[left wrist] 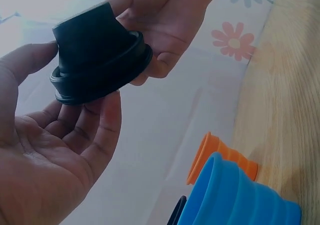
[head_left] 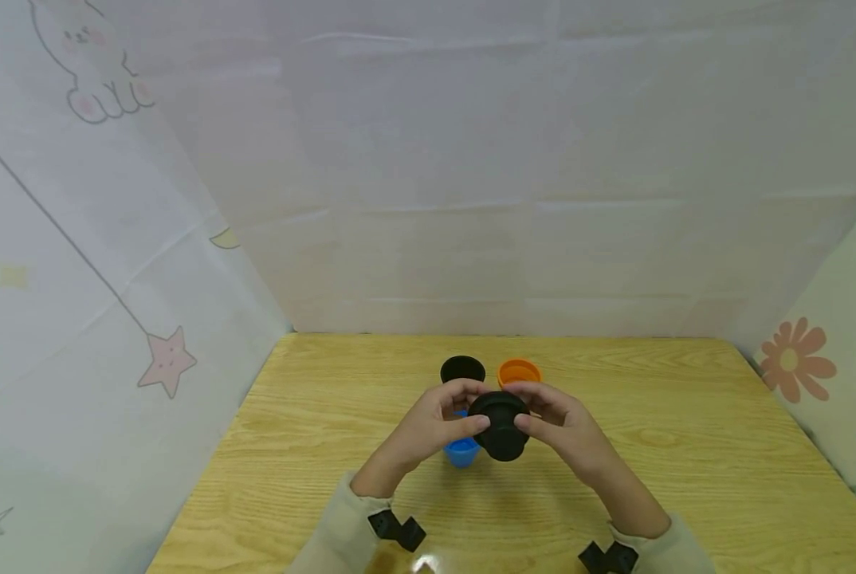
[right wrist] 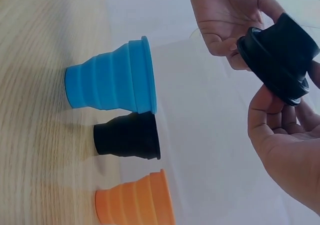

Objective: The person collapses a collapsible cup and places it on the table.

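A black collapsible cup, partly folded, is held above the table between both hands. My left hand pinches one side of it, the thumb on its narrower part and the fingers at the wide rim. From the other side my right hand grips it the same way. In the left wrist view the held cup tilts with its narrow base upward. Just below the hands, a blue collapsible cup stands upright, partly covered by the left hand in the head view.
Behind the hands stand another black cup and an orange cup, both expanded. The right wrist view shows the blue cup, black cup and orange cup in a row. Patterned cloth hangs around the wooden table.
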Demonstrator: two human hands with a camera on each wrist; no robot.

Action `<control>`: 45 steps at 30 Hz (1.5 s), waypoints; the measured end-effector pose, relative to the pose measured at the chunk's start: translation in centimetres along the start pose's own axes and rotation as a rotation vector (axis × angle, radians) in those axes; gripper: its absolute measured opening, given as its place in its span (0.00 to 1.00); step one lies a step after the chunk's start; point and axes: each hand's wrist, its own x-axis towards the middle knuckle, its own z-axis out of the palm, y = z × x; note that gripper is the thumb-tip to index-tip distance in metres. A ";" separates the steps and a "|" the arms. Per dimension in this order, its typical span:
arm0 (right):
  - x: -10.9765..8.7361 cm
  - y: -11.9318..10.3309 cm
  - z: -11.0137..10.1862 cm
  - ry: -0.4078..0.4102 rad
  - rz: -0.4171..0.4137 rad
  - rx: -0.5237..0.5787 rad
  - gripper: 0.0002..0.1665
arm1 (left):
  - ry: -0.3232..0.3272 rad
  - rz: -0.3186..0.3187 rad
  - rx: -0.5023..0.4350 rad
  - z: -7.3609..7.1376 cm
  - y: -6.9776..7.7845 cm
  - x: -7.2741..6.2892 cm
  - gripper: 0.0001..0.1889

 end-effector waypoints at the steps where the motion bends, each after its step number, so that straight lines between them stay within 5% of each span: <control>1: 0.0 0.0 0.0 -0.004 0.010 -0.006 0.23 | 0.002 -0.002 0.009 0.0 0.0 0.0 0.22; 11: 0.2 0.0 -0.3 0.005 0.107 -0.070 0.21 | 0.084 -0.033 0.169 0.5 0.0 0.4 0.18; 30: 0.3 0.4 0.3 0.115 0.085 -0.253 0.16 | 0.162 -0.015 0.345 1.0 -0.5 0.8 0.15; 40: 0.3 0.9 1.0 0.248 -0.156 -0.548 0.16 | 0.260 0.071 0.440 1.5 -0.4 0.7 0.13; 45: 0.5 1.0 1.2 0.291 -0.329 -0.700 0.22 | 0.226 0.125 0.432 1.3 -0.5 0.5 0.14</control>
